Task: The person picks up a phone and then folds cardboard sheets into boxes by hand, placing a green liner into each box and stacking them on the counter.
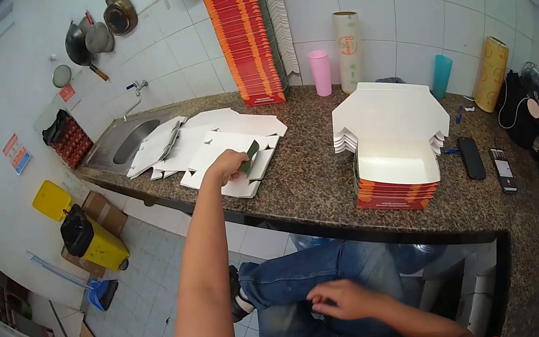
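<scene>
My left hand [226, 166] is closed on a raised flap of a flat white cardboard box blank [215, 150], whose green side shows at the fingers. That blank tops a loose pile of white blanks [225, 121] on the counter. Above my thigh hovers my right hand [346, 300], its fingers loosely apart and nothing visible in them. On the right part of the counter stands a nested stack of folded boxes [395, 171], red and orange outside and white inside, lids up.
A tall stack of red-orange boxes [245, 41] leans by the wall. Beside it stand a pink cup [320, 73] and a film roll [349, 54]. Phones [471, 158] lie on the granite counter [303, 164] at right. A sink [131, 143] is at left, a yellow bin [104, 243] below.
</scene>
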`<action>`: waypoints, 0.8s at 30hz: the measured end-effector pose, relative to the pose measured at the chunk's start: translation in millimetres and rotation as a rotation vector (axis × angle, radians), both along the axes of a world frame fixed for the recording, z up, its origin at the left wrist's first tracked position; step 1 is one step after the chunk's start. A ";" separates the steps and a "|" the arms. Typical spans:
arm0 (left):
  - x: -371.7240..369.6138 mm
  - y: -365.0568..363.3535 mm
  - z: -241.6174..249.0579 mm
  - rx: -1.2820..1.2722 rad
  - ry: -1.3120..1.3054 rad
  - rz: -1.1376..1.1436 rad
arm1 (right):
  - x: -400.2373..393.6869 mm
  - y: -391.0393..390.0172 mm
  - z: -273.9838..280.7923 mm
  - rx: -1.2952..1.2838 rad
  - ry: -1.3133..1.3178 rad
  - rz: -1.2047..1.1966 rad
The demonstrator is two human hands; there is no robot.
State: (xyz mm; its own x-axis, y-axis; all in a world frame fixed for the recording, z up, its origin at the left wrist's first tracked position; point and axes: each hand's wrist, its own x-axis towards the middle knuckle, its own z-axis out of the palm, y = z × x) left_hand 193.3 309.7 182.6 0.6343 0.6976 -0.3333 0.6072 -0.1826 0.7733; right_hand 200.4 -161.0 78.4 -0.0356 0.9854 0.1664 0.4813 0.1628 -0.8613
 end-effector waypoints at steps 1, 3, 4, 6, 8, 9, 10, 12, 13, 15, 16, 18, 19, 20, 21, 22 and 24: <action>1.0 1.3 0.1 -0.087 -0.028 0.103 | -8.7 2.7 -21.7 0.003 -0.003 0.002; -0.2 11.7 -8.9 -0.156 -0.109 0.146 | -23.0 3.5 -58.9 -0.157 0.105 0.175; 0.2 24.3 -18.6 -0.230 -0.182 0.153 | -27.4 1.0 -71.7 -0.160 0.106 0.177; -3.0 16.5 -11.8 -0.305 -0.252 0.160 | -32.3 -1.9 -81.4 -0.166 0.088 0.216; -9.2 0.1 6.7 -0.135 -0.241 0.181 | -28.0 -0.4 -78.8 -0.174 0.113 0.205; -16.1 -10.1 16.0 -0.136 -0.240 0.183 | -24.8 1.0 -70.4 -0.182 0.137 0.193; -24.4 -22.6 23.4 -0.079 -0.443 0.189 | -21.2 3.0 -59.0 -0.182 0.137 0.193; -42.3 -61.6 47.6 -0.004 -0.781 0.202 | -14.0 12.3 -25.3 0.011 0.058 -0.039; -53.8 -88.6 58.7 -0.025 -0.876 0.174 | -10.7 20.5 -1.9 0.219 -0.051 -0.168; -75.7 -147.9 66.6 -0.071 -0.989 0.203 | -9.4 38.8 52.5 0.535 -0.095 -0.360; -87.3 -178.6 62.8 -0.091 -0.989 0.230 | -10.0 47.9 78.1 0.648 -0.032 -0.426; -105.8 -244.0 55.5 -0.325 -1.215 0.167 | -5.6 62.9 113.6 0.867 -0.168 -0.401; -114.8 -265.4 41.6 -0.384 -1.238 0.125 | -1.2 66.4 123.3 0.861 -0.160 -0.404; -123.6 -287.2 33.3 -0.430 -1.243 0.127 | 2.1 68.6 129.8 0.912 -0.327 -0.287; -132.8 -298.7 18.0 -0.538 -1.201 0.142 | 3.4 70.2 132.1 0.951 -0.487 -0.165; -142.6 -309.7 1.9 -0.511 -1.234 0.119 | 3.3 70.2 131.0 0.907 -0.426 -0.145; -149.1 -325.0 -5.9 -0.484 -1.271 0.114 | -2.3 70.0 129.8 0.864 -0.347 -0.166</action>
